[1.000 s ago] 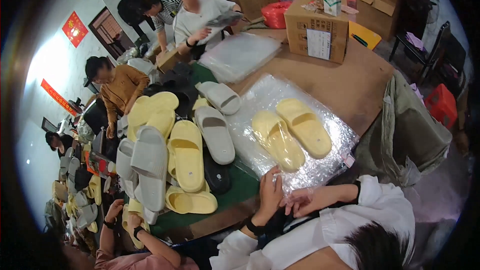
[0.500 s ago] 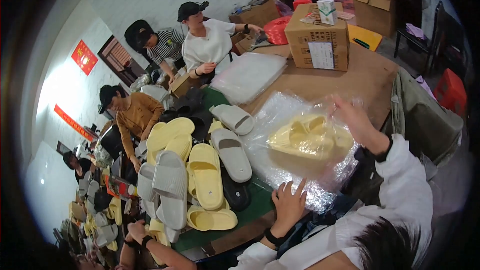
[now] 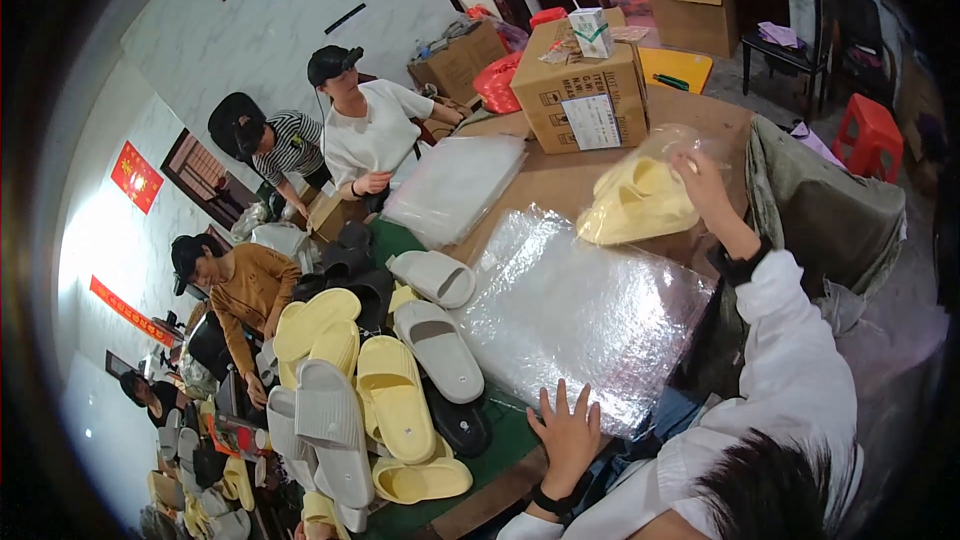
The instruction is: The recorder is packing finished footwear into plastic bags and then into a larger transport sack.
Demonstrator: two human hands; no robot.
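Note:
A pair of pale yellow slippers (image 3: pixel 632 202) lies inside a clear plastic bag, near the large carton on the brown tabletop. My right hand (image 3: pixel 712 198) grips the right side of this bag, its fingers partly hidden by the plastic. Nearer to me is a flat stack of shiny clear plastic bags (image 3: pixel 580 305). My left hand (image 3: pixel 567 437) has its fingers spread at the stack's near edge and holds nothing. Left of the stack, a pile of grey slippers (image 3: pixel 437 348), yellow slippers (image 3: pixel 398 400) and black slippers (image 3: pixel 458 420) rests on a green surface.
A carton (image 3: pixel 580 90) with a small drink box (image 3: pixel 591 32) on top stands at the table's far side. Another stack of clear bags (image 3: pixel 455 188) lies left of it. A cloth-covered grey-green object (image 3: pixel 820 205) borders the right. Several people work along the left.
My right hand has moved the bagged yellow slippers off the bag stack, away from me toward the carton. My left hand stays at the stack's near edge. The whole view has shifted somewhat.

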